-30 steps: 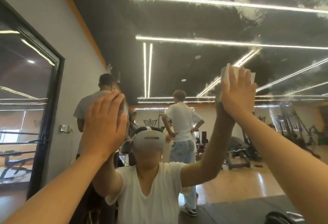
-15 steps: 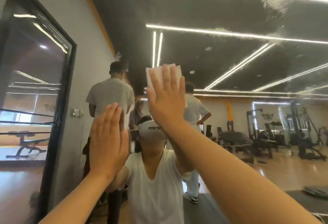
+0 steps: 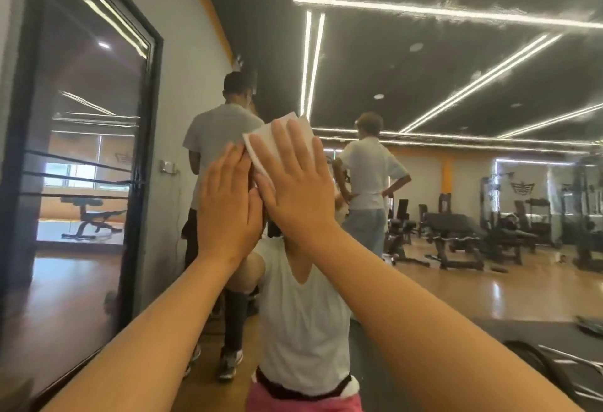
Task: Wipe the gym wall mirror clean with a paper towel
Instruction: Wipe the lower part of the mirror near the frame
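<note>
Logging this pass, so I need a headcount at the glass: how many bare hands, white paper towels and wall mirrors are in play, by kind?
Bare hands raised flat at the glass: 2, left hand and right hand
White folded paper towel: 1, under the right hand's fingers
Large gym wall mirror: 1
Total: 4

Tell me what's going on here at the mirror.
A person faces the gym mirror with both arms raised. The right hand presses a white paper towel flat against the glass, fingers straight and spread. The left hand lies flat on the glass right beside it, holding nothing. Smeary streaks show high on the right of the mirror, so wiping is not yet done.
</note>
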